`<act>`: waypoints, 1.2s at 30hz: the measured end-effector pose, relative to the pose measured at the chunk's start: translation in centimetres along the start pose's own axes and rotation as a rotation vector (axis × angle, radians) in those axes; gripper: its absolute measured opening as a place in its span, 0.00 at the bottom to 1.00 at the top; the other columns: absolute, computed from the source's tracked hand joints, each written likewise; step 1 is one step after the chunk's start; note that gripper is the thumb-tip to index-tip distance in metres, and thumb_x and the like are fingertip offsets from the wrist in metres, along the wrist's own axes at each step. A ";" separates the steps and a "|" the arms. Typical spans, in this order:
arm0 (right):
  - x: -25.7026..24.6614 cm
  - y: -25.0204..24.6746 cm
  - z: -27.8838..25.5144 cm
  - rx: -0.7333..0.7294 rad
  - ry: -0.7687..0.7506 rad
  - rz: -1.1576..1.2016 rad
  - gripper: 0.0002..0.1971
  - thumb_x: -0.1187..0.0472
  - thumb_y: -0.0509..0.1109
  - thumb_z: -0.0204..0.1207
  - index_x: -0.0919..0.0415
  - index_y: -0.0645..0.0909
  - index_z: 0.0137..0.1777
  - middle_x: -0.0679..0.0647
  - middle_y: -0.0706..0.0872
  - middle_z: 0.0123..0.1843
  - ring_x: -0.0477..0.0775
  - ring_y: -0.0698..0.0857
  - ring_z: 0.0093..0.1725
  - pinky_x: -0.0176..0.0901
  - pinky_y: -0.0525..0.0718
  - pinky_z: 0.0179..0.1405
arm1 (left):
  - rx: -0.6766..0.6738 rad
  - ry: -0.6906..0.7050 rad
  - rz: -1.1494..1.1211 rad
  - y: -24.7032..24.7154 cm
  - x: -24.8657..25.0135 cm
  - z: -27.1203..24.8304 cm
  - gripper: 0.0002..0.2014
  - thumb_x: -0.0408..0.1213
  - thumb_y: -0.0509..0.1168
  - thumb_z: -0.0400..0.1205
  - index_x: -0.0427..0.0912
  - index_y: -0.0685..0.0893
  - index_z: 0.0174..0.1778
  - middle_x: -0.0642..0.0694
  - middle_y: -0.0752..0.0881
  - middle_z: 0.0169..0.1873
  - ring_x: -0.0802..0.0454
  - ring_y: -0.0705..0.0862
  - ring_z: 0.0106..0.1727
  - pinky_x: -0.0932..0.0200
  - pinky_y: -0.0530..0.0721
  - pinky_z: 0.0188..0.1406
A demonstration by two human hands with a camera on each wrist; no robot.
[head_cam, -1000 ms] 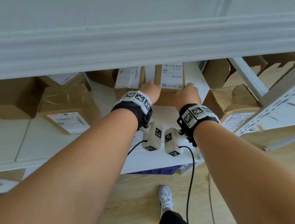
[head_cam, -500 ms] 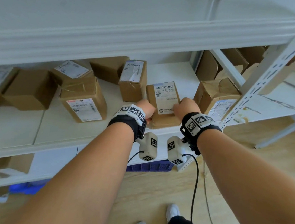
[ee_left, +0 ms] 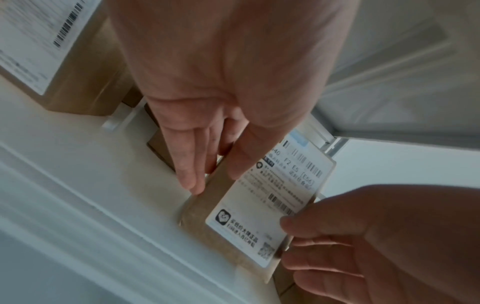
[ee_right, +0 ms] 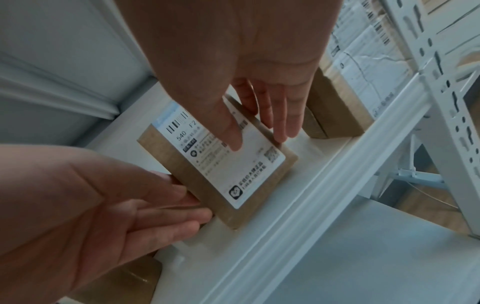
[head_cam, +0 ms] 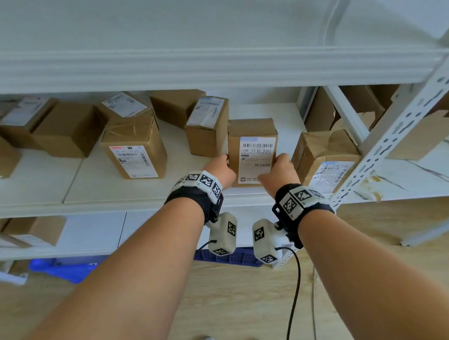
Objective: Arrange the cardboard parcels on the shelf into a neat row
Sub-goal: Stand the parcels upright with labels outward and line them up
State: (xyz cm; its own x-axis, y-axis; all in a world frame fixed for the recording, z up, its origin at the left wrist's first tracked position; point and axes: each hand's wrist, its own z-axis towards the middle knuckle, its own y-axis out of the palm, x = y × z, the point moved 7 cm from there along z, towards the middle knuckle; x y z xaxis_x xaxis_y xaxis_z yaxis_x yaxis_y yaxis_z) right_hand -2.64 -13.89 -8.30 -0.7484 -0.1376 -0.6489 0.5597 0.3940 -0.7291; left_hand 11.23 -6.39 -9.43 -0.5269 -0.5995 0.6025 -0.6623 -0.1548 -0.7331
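A small cardboard parcel [head_cam: 252,130] with a white barcode label lies near the front edge of the white shelf [head_cam: 131,195]. My left hand [head_cam: 224,165] grips its left side, thumb on the top edge and fingers [ee_left: 191,164] down the side. My right hand [head_cam: 278,170] grips its right side, with the thumb on the label and fingers [ee_right: 281,115] along the side. The parcel [ee_left: 246,218] [ee_right: 221,176] stands between a labelled parcel [head_cam: 207,128] to its left and a crumpled parcel [head_cam: 326,153] to its right, with a gap on each side.
Several more parcels lie askew along the shelf to the left, among them a taped one [head_cam: 133,145]. The upper shelf board [head_cam: 202,63] overhangs the row. A perforated upright post [head_cam: 408,121] stands at the right. More boxes sit behind it and on the shelf below.
Both hands have drawn the labelled parcel from deeper on the shelf to near the front edge and turned it straight. The other parcels have not moved.
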 end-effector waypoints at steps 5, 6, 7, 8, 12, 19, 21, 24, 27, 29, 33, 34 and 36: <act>0.1 0.0 -0.1 -0.019 -0.016 -0.017 0.19 0.68 0.64 0.75 0.64 0.67 0.66 0.62 0.77 0.64 0.61 0.82 0.56 0.47 0.83 0.51 | 0.031 -0.083 -0.001 -0.2 -0.6 -0.1 0.25 0.29 0.57 0.81 0.41 0.66 0.77 0.38 0.80 0.65 0.37 0.82 0.62 0.47 0.82 0.61; -0.4 -0.4 0.0 -0.010 -0.033 -0.017 0.20 0.69 0.63 0.76 0.63 0.67 0.67 0.62 0.76 0.65 0.60 0.81 0.55 0.46 0.82 0.51 | 0.067 -0.085 -0.030 -0.7 -0.3 0.1 0.28 0.28 0.56 0.82 0.41 0.62 0.79 0.37 0.78 0.68 0.37 0.81 0.65 0.47 0.81 0.62; -0.7 -1.0 0.0 0.009 -0.054 -0.015 0.22 0.69 0.62 0.76 0.63 0.66 0.70 0.62 0.74 0.67 0.60 0.80 0.56 0.46 0.81 0.53 | 0.110 -0.074 -0.071 -1.2 0.1 -0.1 0.30 0.27 0.56 0.82 0.42 0.59 0.82 0.38 0.76 0.71 0.37 0.80 0.67 0.48 0.80 0.62; -0.8 -3.7 -0.6 0.041 -0.112 -0.018 0.25 0.70 0.61 0.76 0.62 0.65 0.73 0.61 0.72 0.69 0.61 0.80 0.58 0.47 0.81 0.55 | 0.180 -0.027 -0.117 -1.6 2.4 -1.2 0.32 0.27 0.55 0.82 0.44 0.57 0.83 0.39 0.74 0.73 0.38 0.79 0.68 0.50 0.80 0.61; -3.4 -5.2 -0.6 0.102 -0.247 -0.086 0.33 0.76 0.61 0.73 0.59 0.62 0.79 0.60 0.67 0.75 0.61 0.77 0.66 0.47 0.80 0.60 | 0.211 0.059 -0.193 -2.9 3.4 -0.6 0.34 0.24 0.52 0.82 0.52 0.58 0.84 0.40 0.69 0.77 0.43 0.80 0.64 0.60 0.78 0.50; -3.4 -8.0 -0.1 0.178 -0.351 -0.135 0.31 0.76 0.61 0.73 0.59 0.69 0.76 0.59 0.69 0.75 0.60 0.70 0.74 0.50 0.75 0.71 | 0.123 0.079 -0.238 -1.3 3.6 -0.5 0.27 0.39 0.59 0.83 0.58 0.67 0.80 0.43 0.70 0.74 0.48 0.85 0.46 0.62 0.81 0.37; -2.5 -8.8 0.3 0.196 -0.339 -0.169 0.29 0.75 0.59 0.74 0.59 0.70 0.76 0.59 0.69 0.75 0.60 0.68 0.75 0.50 0.74 0.72 | 0.137 0.074 -0.216 -0.6 3.8 -0.4 0.27 0.43 0.61 0.84 0.58 0.66 0.80 0.43 0.71 0.73 0.51 0.82 0.48 0.62 0.79 0.42; -0.9 -9.7 1.1 0.223 -0.294 -0.252 0.25 0.70 0.60 0.78 0.61 0.70 0.75 0.61 0.71 0.75 0.62 0.68 0.75 0.52 0.71 0.74 | 0.151 0.094 -0.204 0.3 4.6 0.0 0.27 0.44 0.61 0.84 0.58 0.66 0.80 0.45 0.75 0.72 0.52 0.80 0.50 0.62 0.78 0.46; 0.8 -10.1 1.7 0.202 -0.228 -0.326 0.24 0.66 0.62 0.78 0.62 0.70 0.75 0.62 0.72 0.75 0.63 0.69 0.75 0.55 0.69 0.76 | 0.138 0.100 -0.188 1.3 5.6 0.4 0.27 0.45 0.60 0.82 0.61 0.66 0.79 0.44 0.70 0.75 0.49 0.82 0.54 0.60 0.79 0.48; 1.7 -10.1 2.1 0.164 -0.185 -0.316 0.23 0.66 0.60 0.79 0.63 0.70 0.75 0.62 0.73 0.74 0.63 0.70 0.75 0.55 0.69 0.76 | 0.124 0.095 -0.185 1.8 6.2 0.7 0.28 0.45 0.59 0.82 0.62 0.65 0.80 0.43 0.67 0.78 0.48 0.82 0.53 0.59 0.79 0.48; 2.3 -9.7 2.5 0.115 -0.181 -0.306 0.19 0.68 0.56 0.77 0.64 0.76 0.67 0.63 0.78 0.68 0.64 0.74 0.69 0.54 0.72 0.72 | 0.121 0.101 -0.190 2.6 7.1 1.1 0.28 0.44 0.59 0.83 0.60 0.65 0.80 0.42 0.66 0.78 0.51 0.80 0.49 0.61 0.77 0.47; 2.2 -9.7 2.5 0.115 -0.191 -0.304 0.19 0.69 0.55 0.76 0.64 0.77 0.66 0.63 0.78 0.67 0.64 0.75 0.68 0.54 0.71 0.72 | 0.120 0.106 -0.192 2.8 7.4 1.2 0.28 0.44 0.59 0.83 0.60 0.65 0.80 0.42 0.67 0.78 0.52 0.79 0.49 0.61 0.77 0.48; 2.3 -9.7 2.5 0.115 -0.202 -0.289 0.20 0.70 0.54 0.75 0.64 0.78 0.64 0.62 0.79 0.66 0.64 0.74 0.68 0.54 0.70 0.73 | 0.117 0.111 -0.203 3.2 7.7 1.2 0.28 0.44 0.60 0.82 0.61 0.66 0.80 0.42 0.67 0.77 0.52 0.79 0.49 0.61 0.77 0.48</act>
State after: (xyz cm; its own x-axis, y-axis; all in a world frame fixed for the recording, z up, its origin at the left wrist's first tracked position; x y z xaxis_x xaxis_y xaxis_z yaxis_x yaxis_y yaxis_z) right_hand -8.87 -20.35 -3.23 -0.8027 -0.4091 -0.4339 0.3803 0.2093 -0.9009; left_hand 5.67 -12.43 -7.45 -0.4489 -0.4584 0.7670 -0.6977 -0.3565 -0.6214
